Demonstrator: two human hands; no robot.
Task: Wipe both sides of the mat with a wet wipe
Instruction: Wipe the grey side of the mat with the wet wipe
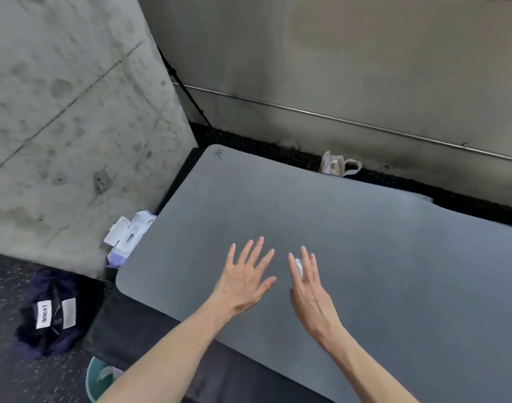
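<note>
Nearest the camera, both forearms reach out over the grey mat (350, 242), which lies flat on a dark padded bench (138, 330); spread out like this, its whole upper side is open to wiping. Left hand (244, 282): fingers (250, 251) straight and fanned, holding nothing, low over the mat or resting on it, contact unclear. Probably there to steady the mat. Right hand (311, 289): fingers nearly straight, a small white wad, most likely the wet wipe (299, 264), tucked between them near the tips. Whether it touches the mat, cannot tell. Judgement: top side in progress, underside not yet turned up.

Left of the mat's edge, a pack of wipes (129, 234) sits with its lid flipped open, within reach for a fresh sheet. Lower left on the floor, a dark bag (50, 312) and a teal bin (96, 379). Beyond the mat's far edge, a small white bag (337, 165) against the wall.
</note>
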